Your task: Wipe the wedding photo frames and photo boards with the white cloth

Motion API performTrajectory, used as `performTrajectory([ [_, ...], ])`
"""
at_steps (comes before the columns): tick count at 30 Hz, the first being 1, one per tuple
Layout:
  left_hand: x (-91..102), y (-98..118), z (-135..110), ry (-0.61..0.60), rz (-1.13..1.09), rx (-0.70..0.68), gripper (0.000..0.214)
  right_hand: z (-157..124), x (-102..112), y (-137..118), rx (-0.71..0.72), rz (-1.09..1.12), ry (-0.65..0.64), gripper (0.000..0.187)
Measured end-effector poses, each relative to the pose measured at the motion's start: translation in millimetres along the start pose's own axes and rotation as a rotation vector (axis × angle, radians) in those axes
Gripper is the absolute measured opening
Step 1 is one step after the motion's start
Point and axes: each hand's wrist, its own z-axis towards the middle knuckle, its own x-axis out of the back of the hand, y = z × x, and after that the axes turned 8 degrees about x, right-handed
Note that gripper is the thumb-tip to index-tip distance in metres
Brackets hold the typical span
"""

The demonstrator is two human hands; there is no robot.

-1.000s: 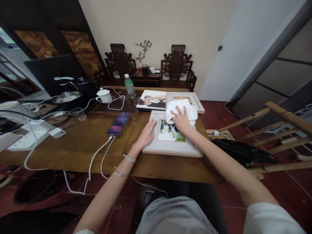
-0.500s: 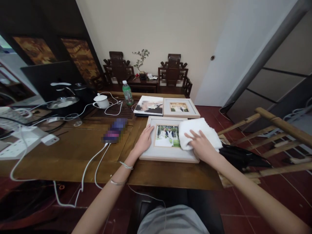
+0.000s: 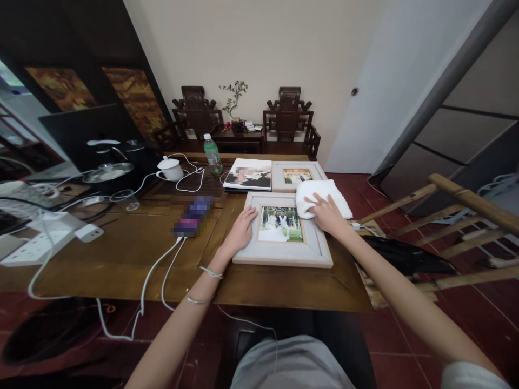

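Observation:
A light wooden picture frame (image 3: 284,257) lies flat on the table, with a wide pale border around a photo of two people on grass. My left hand (image 3: 240,232) rests over its left edge, fingers stretched flat on the border. At the frame's upper right, my right hand (image 3: 326,213) presses down a folded white cloth (image 3: 334,194), its fingers spread across the top. The cloth hides that corner of the frame and part of a second picture frame (image 3: 279,175) behind it.
Left of the second frame lies a white-covered photo book (image 3: 248,174). A green-labelled bottle (image 3: 212,154), a lidded cup (image 3: 170,169), a phone (image 3: 192,216) with cables and a power strip (image 3: 36,237) are on the table (image 3: 121,270). A bamboo chair (image 3: 466,205) stands right.
My right hand and the cloth have moved up and slightly left, from the frame's right side to its upper right corner, uncovering more of the photo. My left hand stays in place.

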Motion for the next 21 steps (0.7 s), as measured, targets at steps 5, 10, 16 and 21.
performTrajectory([
  [5,-1.1,3.3,0.1,0.011,-0.014,0.011,0.055,-44.0,11.1,-24.8,0.070,0.004,-0.048,0.045],
  [10,0.4,8.5,0.1,0.004,-0.022,0.032,0.053,-95.7,37.2,-54.1,0.133,0.112,-0.128,0.044],
  [16,0.3,5.7,0.3,-0.002,-0.022,0.022,0.055,-93.8,36.7,-57.6,0.101,0.141,-0.120,0.048],
  [21,0.4,2.2,1.0,-0.024,-0.018,0.006,0.054,-51.8,11.5,-29.1,0.047,0.082,-0.034,0.050],
])
